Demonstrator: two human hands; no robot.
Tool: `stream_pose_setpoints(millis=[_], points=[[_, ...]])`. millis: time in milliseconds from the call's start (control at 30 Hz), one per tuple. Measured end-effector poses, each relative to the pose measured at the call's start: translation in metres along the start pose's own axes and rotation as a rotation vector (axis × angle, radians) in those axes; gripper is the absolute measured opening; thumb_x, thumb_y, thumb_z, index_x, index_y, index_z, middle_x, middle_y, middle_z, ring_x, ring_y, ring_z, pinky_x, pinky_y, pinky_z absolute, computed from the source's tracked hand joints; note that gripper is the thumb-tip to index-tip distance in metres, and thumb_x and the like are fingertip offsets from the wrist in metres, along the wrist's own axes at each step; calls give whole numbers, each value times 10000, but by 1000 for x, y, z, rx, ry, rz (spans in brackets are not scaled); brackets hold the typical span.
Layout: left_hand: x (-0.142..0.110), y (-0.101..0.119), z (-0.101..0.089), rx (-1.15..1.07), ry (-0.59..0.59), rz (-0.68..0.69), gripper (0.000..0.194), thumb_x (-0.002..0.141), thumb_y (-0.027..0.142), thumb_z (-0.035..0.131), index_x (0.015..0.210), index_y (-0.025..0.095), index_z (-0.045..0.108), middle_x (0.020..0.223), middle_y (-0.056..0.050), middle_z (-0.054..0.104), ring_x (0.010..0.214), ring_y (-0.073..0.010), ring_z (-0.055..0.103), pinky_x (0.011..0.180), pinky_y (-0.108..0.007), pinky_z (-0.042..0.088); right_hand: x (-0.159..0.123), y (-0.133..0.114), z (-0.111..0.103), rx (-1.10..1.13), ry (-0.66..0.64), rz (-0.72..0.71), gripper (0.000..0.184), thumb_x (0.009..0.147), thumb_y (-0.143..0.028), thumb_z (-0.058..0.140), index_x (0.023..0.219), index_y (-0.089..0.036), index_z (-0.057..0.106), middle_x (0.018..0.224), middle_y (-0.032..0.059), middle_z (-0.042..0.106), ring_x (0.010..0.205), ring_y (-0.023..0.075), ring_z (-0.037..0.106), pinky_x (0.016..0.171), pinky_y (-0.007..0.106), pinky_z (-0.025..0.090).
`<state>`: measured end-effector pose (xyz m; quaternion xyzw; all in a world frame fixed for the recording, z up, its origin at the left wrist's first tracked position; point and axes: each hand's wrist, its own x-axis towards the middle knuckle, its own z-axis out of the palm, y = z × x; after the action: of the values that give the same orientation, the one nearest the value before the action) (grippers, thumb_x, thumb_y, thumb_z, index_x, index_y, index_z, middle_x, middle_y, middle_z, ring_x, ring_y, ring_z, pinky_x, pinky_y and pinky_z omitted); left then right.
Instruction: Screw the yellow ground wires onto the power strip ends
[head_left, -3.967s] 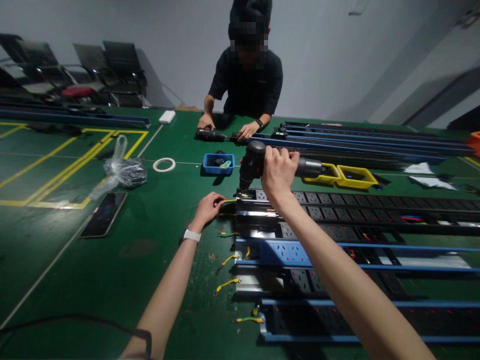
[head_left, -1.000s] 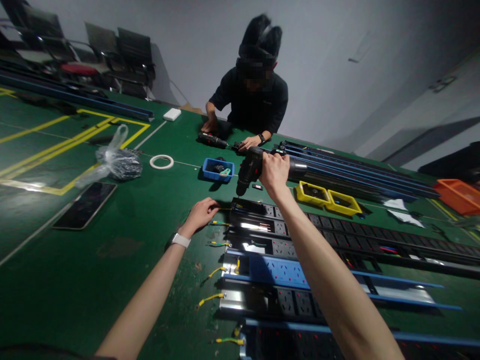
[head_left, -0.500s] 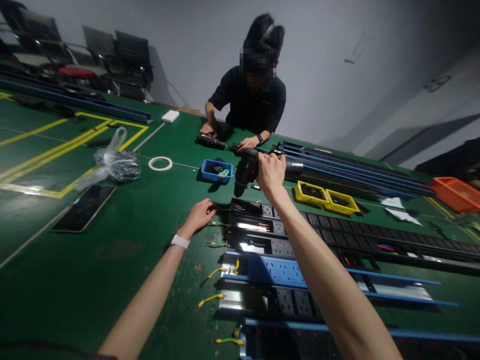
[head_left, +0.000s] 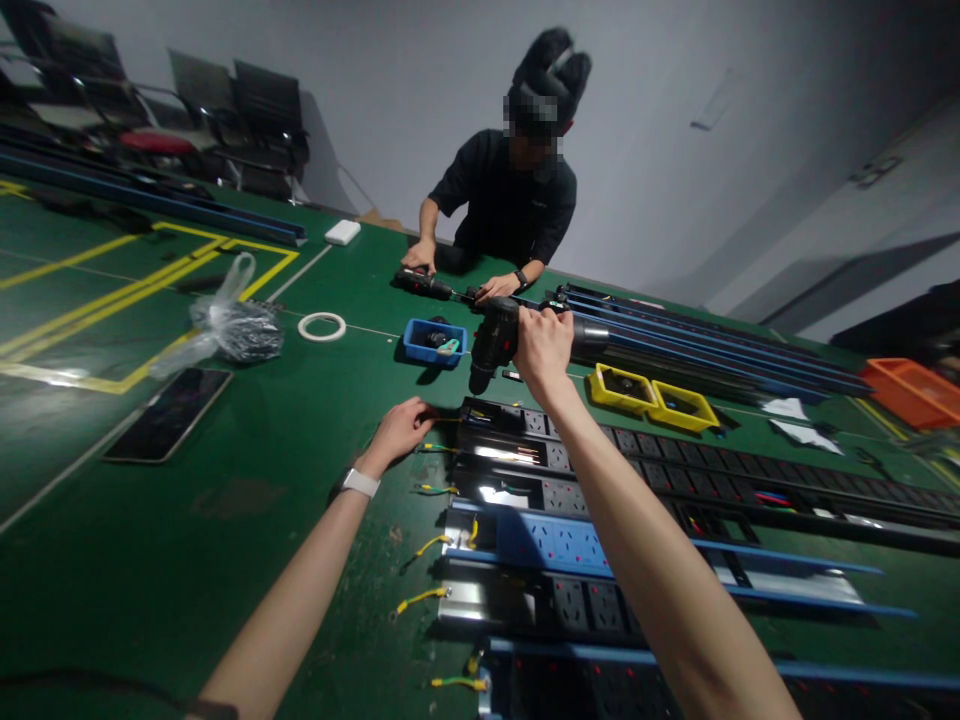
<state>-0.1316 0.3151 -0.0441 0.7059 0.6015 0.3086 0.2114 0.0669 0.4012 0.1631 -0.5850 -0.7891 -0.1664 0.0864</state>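
Observation:
My right hand (head_left: pixel 546 345) is wrapped round the grip of a black cordless drill (head_left: pixel 493 345). The drill's chuck points down, above the left end of the farthest black power strip (head_left: pixel 495 413). At that same end my left hand (head_left: pixel 401 430) has its fingers closed on a thin yellow-green wire (head_left: pixel 448 420) that runs out of the strip. The fingertips are partly hidden. Nearer to me lie several more strips, among them a blue socket strip (head_left: pixel 547 535), each with a short yellow-green wire at its left end.
Across the green table (head_left: pixel 300 560) a co-worker (head_left: pixel 517 190) holds another drill (head_left: pixel 424 282). A blue bin (head_left: pixel 435 345), a yellow bin (head_left: pixel 622 387) and a tape roll (head_left: pixel 321 327) stand between us. To the left lie a phone (head_left: pixel 169 415) and a plastic bag (head_left: pixel 244 330).
The co-worker's head and upper body have shifted slightly right and upright. My hands, the drill and the strips stay practically where they were.

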Motion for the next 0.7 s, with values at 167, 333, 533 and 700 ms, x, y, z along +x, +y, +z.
stream_pose_setpoints(millis=[167, 333, 533, 700], points=[[0, 1, -1, 2, -12, -10, 283, 904, 333, 507, 1022, 197, 725, 975, -51, 646, 744, -104, 546, 722, -222, 406, 0, 0, 1, 13, 1, 9, 312, 907, -153, 367, 1097, -142, 614, 1102, 116, 679, 1053, 205, 529, 918, 342, 231], [1, 0, -1, 4, -29, -29, 280, 903, 331, 507, 1027, 201, 723, 978, -43, 641, 750, -100, 543, 727, -224, 394, 0, 1, 3, -4, 5, 9, 307, 921, -164, 352, 1086, -153, 611, 1088, 114, 681, 1045, 209, 535, 912, 338, 225], [1, -1, 1, 2, -19, -36, 268, 906, 333, 508, 1010, 209, 722, 969, -33, 640, 730, -93, 537, 706, -228, 376, -1, 1, 1, 4, 4, 6, 312, 914, -155, 358, 1101, -148, 607, 1103, 116, 676, 1060, 220, 531, 907, 348, 223], [1, -2, 2, -2, -3, -30, 265, 904, 327, 510, 1004, 207, 723, 978, -37, 647, 748, -98, 552, 704, -228, 375, -1, 0, 1, 4, 5, 2, 293, 901, -145, 386, 1092, -133, 608, 1093, 118, 676, 1055, 212, 529, 906, 341, 223]])
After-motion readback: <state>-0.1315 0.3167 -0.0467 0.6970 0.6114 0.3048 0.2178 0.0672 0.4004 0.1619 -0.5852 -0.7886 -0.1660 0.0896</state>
